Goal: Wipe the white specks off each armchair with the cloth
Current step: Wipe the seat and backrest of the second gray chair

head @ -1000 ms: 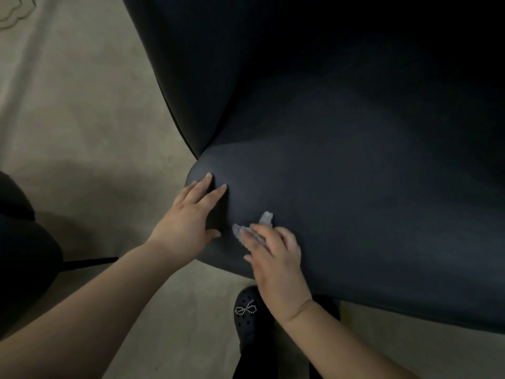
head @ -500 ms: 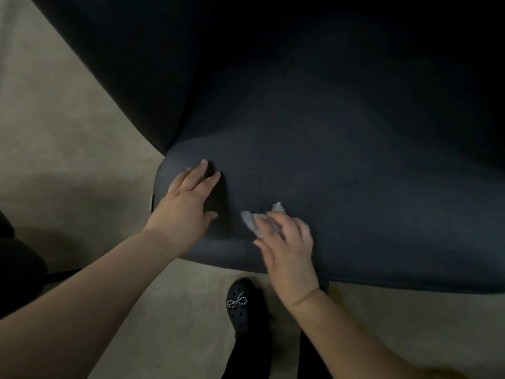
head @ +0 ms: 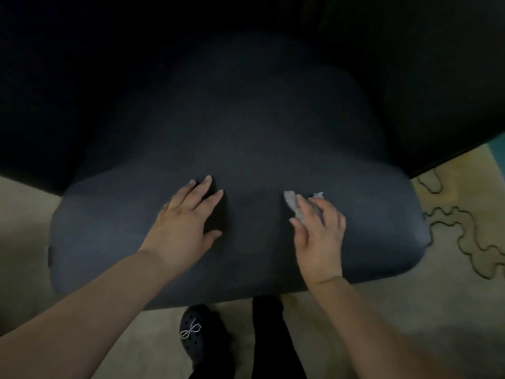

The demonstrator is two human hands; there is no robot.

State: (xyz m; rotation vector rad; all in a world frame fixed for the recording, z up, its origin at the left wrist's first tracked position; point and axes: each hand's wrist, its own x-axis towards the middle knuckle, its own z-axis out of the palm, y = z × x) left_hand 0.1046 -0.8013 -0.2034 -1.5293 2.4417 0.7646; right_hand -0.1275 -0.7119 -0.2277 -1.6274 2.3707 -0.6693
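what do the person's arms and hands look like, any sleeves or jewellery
Both forearms are bare up to the frame edge, with no sleeves in view. The left hand and right hand wear no gloves, and no rings, watch or bracelet show. Nails are short and look unpainted.

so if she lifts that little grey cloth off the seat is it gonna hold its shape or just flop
Probably flop: the cloth lies crumpled under the right hand, its ragged ends sticking out past the fingers. It looks thin and small, so likely very light. On the smooth armchair seat it should slide easily.
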